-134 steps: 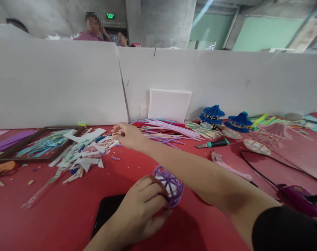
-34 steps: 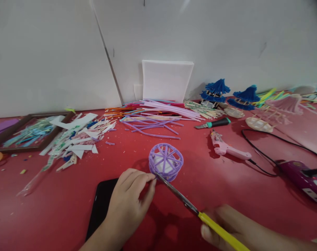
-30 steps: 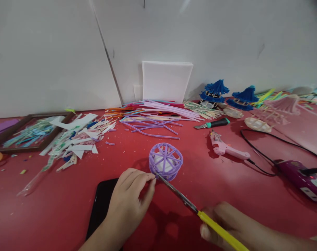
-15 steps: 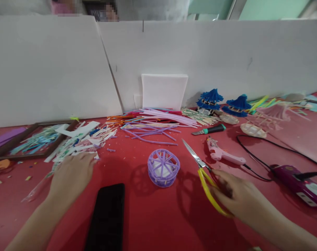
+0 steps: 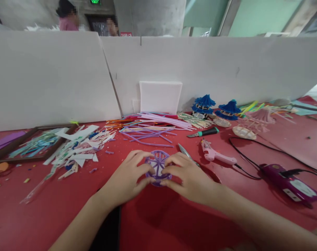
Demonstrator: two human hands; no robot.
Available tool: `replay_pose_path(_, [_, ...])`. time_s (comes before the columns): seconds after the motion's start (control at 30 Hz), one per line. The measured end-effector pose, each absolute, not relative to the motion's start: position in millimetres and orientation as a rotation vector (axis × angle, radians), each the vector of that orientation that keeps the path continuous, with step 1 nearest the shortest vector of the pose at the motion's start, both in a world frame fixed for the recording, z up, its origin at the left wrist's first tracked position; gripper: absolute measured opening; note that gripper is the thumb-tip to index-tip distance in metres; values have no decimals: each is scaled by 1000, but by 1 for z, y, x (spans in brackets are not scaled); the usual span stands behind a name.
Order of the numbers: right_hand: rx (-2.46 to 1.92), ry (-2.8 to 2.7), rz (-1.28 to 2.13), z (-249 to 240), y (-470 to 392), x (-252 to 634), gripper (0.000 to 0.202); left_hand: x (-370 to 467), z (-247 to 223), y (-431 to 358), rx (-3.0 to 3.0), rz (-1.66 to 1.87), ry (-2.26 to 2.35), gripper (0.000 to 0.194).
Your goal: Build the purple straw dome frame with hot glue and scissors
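Note:
A round purple frame [image 5: 158, 164] with spokes across its top and a white inside sits at the middle of the red table. My left hand [image 5: 131, 174] grips its left side, fingers curved on the rim and thumb low at the front. On the right side my right hand [image 5: 184, 172] holds it the same way. Scissors [image 5: 184, 150] lie just beyond my right hand, their handles mostly hidden by that hand and forearm. A black phone [image 5: 107, 226] is partly under my left forearm.
Purple and coloured strips [image 5: 153, 134] lie behind the frame. Right of them are a green-black knife [image 5: 207, 132], a pink glue gun [image 5: 218, 156] and a purple power strip [image 5: 289, 181]. Paper scraps [image 5: 80, 146] lie left. White panels [image 5: 205, 62] stand behind, with people beyond.
My left hand has left the paper scraps and my right hand has let go of the scissors, which now lie on the table. Both have come to the purple frame. The view has tilted up slightly.

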State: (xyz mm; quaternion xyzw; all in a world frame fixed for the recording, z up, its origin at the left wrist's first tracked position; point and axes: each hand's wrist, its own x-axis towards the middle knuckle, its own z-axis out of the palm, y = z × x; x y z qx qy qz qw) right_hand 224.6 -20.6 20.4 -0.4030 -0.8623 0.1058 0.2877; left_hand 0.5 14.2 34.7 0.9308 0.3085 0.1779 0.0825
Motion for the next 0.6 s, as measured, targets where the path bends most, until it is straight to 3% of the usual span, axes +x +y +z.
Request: replay_pose_path(0.6, [-868, -2172, 472, -9, -7, 221, 13, 6, 11, -3, 2628, 747, 1119, 16])
